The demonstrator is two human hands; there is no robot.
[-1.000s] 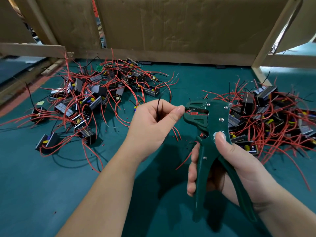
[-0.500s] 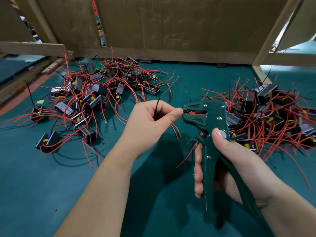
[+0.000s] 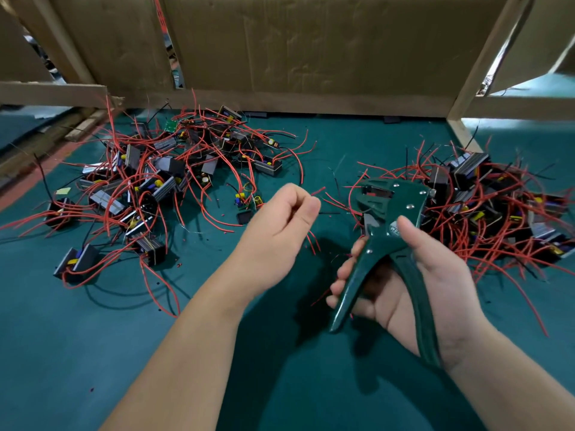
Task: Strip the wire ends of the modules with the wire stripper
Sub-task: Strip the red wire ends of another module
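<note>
My right hand grips the dark green wire stripper by its two spread handles, jaws pointing up and left. My left hand is curled shut a little left of the jaws, apart from them. A short red wire end sticks out by its thumb, and more red wires hang below the palm. What they lead to is hidden in the hand. One pile of black modules with red wires lies at the far left, another pile at the right.
The work surface is a teal mat. Cardboard sheets on a wooden frame wall off the back, with a wooden post at the right. Small bits of stripped insulation dot the mat.
My left hand has pulled back left from the stripper jaws, and the black wire it pinched is out of sight. The stripper has tilted and its handles have spread apart.
</note>
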